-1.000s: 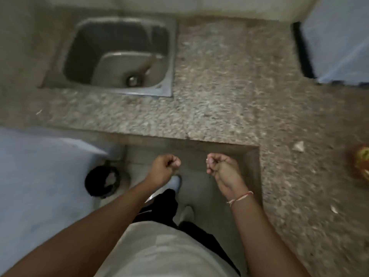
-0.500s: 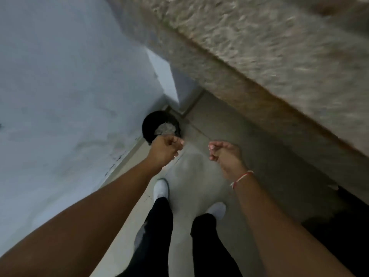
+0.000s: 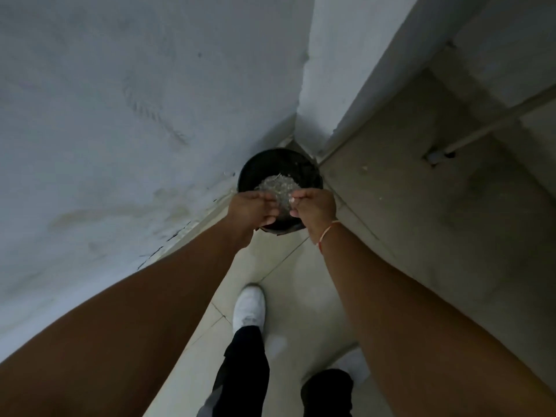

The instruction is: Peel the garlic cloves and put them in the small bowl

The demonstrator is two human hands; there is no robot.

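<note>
No garlic cloves or small bowl are in view. A black round bin (image 3: 279,167) stands on the floor in the corner, with a heap of pale papery scraps (image 3: 275,184) inside. Both my hands hover over its near rim. My left hand (image 3: 252,209) has its fingers stretched out toward the right, above the scraps. My right hand (image 3: 314,207) has its fingers curled inward; whether anything is inside them is hidden. A thin red thread circles my right wrist.
A pale wall (image 3: 120,115) runs along the left, meeting another wall behind the bin. Tiled floor (image 3: 391,206) spreads to the right. My white shoe (image 3: 249,307) and dark trouser legs are below the hands.
The view has swung from the counter and sink down to the bin. Both hands moved forward over it, and the left fist has uncurled.
</note>
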